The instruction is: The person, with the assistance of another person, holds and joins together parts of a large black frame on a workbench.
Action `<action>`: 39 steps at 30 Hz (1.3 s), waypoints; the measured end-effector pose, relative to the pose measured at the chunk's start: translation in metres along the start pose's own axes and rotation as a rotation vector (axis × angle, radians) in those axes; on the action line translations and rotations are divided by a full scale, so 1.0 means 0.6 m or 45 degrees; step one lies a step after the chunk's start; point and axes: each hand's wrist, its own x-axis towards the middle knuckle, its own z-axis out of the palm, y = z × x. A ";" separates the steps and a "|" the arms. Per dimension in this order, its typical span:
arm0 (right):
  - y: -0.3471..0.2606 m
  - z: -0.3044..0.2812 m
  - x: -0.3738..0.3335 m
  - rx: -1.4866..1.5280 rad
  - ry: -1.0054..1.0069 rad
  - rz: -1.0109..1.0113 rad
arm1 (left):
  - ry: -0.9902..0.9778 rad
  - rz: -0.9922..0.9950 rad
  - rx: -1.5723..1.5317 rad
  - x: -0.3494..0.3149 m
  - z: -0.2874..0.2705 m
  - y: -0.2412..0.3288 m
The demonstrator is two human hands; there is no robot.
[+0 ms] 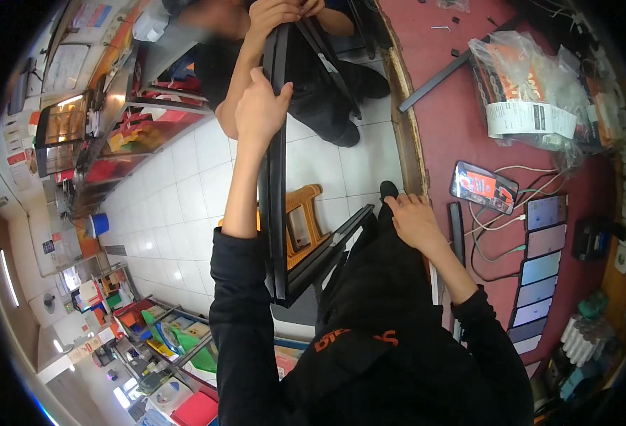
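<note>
A black frame of long grooved bars stands upright in front of me, with a corner low near my lap. My left hand is closed round its long bar near the upper end, thumb over the side. Just above, another person's hands are at the top of the same frame. My right hand lies at the near edge of the red table, fingers stretched out, holding nothing. Close beside it on the table is a narrow dark bar.
On the red table lie a loose black bar, a hex key, a plastic-wrapped package, a lit phone with cables, and a row of several phones. A yellow stool stands behind the frame on the tiled floor.
</note>
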 end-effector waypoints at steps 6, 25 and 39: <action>-0.002 -0.007 0.000 0.022 -0.035 0.023 | -0.080 -0.104 0.014 -0.008 -0.006 0.032; -0.004 -0.001 0.001 0.055 -0.040 0.029 | -0.028 0.010 0.015 -0.001 0.013 0.041; -0.002 0.000 0.001 -0.020 -0.053 -0.018 | -0.056 0.201 0.041 0.030 0.001 0.026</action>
